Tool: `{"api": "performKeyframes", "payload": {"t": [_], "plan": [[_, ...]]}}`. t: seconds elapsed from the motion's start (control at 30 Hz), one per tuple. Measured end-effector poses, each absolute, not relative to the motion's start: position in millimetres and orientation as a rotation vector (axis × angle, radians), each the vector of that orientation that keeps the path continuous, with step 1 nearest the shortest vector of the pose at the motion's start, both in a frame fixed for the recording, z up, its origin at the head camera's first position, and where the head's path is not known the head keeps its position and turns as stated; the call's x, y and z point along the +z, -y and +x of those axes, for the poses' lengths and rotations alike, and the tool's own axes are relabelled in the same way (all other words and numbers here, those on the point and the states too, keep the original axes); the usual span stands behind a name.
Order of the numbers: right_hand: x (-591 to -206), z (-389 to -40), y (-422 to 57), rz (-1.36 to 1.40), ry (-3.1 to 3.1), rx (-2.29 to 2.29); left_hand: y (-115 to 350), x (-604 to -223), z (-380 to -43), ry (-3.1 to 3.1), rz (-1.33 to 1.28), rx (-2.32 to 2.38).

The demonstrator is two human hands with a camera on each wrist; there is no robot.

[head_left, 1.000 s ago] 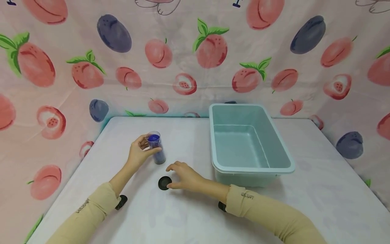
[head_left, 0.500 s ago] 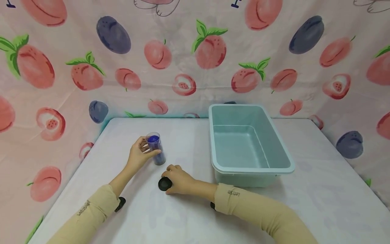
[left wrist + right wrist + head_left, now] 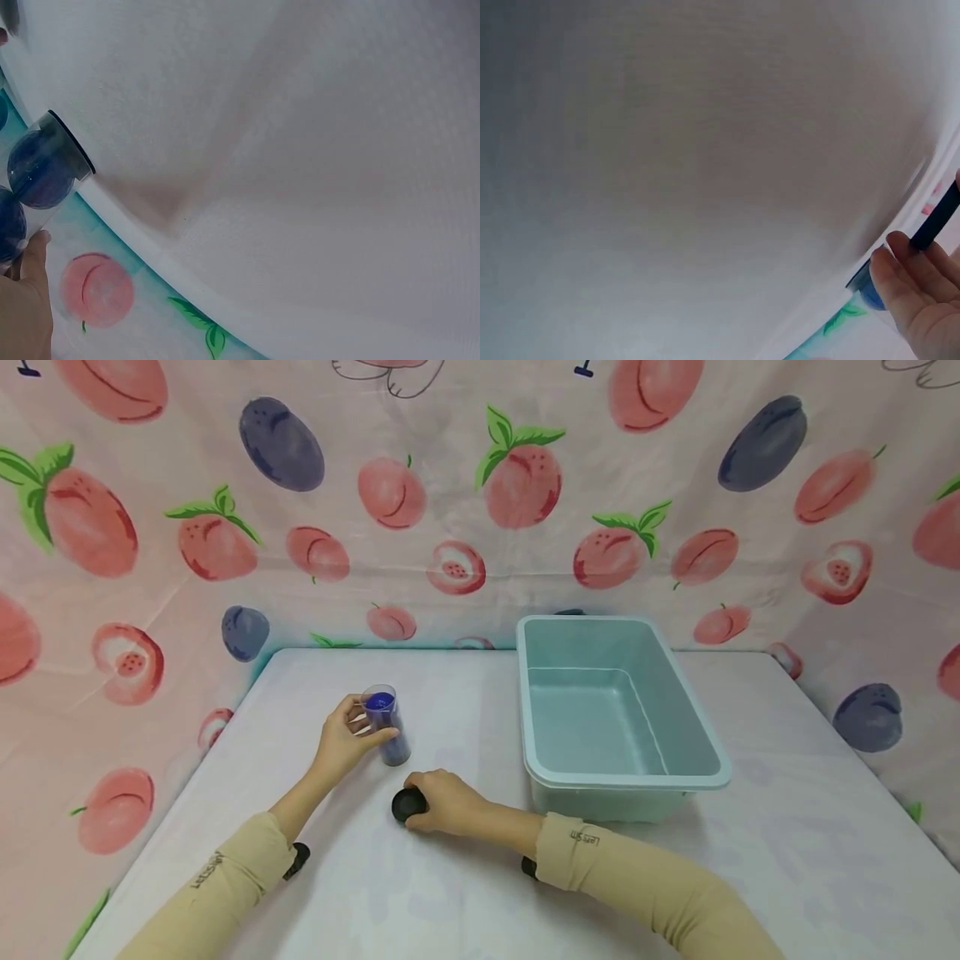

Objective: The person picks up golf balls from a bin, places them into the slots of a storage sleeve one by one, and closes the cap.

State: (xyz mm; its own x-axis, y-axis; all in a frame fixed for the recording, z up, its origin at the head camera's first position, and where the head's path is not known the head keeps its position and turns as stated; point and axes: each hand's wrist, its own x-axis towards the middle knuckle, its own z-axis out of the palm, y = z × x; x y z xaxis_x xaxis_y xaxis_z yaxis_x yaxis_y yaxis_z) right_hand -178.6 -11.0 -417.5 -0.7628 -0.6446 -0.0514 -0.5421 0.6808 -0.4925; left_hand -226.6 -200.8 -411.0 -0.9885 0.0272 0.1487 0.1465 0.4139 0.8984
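In the head view my left hand (image 3: 341, 745) grips a clear tube (image 3: 390, 739) from its left side, thumb across the front. Blue balls fill the tube, and the topmost ball (image 3: 380, 702) sits just under the open rim. The left wrist view shows two of the blue balls (image 3: 41, 169) through the wall. Nearer to me, my right hand (image 3: 452, 803) pinches a round black lid (image 3: 408, 805) by its edge, thumb on the near side and fingers on the far side. Edge-on, the lid (image 3: 937, 217) shows as a dark bar in the right wrist view.
A pale blue-green plastic basin (image 3: 622, 779) stands to the right of both hands, with nothing inside it. Both hands work over a table with a white cover (image 3: 450, 902). A cloth printed with peaches (image 3: 522, 485) hangs behind and along the sides.
My right hand has gone from spread fingers beside the lid to pinching it, and the lid has shifted slightly away from me. The left hand and tube have stayed almost in place.
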Motion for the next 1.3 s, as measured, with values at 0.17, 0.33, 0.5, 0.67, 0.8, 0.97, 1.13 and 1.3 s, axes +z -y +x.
{"api": "performKeyframes", "payload": {"t": [0.17, 0.33, 0.5, 0.67, 0.8, 0.97, 1.13, 1.3], "plan": [[-413.3, -178.3, 8.2, -0.938, -2.665, -0.812, 202.2, -410.9, -226.0, 2.549, -0.164, -1.624], [-411.1, -179.6, 3.6, -0.917, -2.570, -1.136, 202.9, -411.9, -226.2, 2.541, -0.167, -1.629], [-412.5, -180.5, 2.4, -0.841, -2.474, -1.418, 203.2, -412.9, -225.9, 2.537, -0.171, -1.632], [-411.5, -179.9, 3.8, -0.728, -2.425, -1.573, 203.3, -413.3, -225.2, 2.533, -0.182, -1.643], [-407.8, -182.2, 5.4, -0.659, -2.310, -1.750, 203.5, -413.2, -225.0, 2.528, -0.184, -1.658], [-398.9, -188.4, 7.0, -0.600, -2.247, -1.906, 203.4, -413.4, -226.9, 2.525, -0.189, -1.676], [-393.4, -194.3, 7.7, -0.536, -2.269, -1.985, 202.8, -413.1, -227.8, 2.517, -0.194, -1.688], [-391.8, -198.2, 7.9, -0.453, -2.234, -2.070, 202.4, -413.6, -227.4, 2.506, -0.197, -1.694]]}}
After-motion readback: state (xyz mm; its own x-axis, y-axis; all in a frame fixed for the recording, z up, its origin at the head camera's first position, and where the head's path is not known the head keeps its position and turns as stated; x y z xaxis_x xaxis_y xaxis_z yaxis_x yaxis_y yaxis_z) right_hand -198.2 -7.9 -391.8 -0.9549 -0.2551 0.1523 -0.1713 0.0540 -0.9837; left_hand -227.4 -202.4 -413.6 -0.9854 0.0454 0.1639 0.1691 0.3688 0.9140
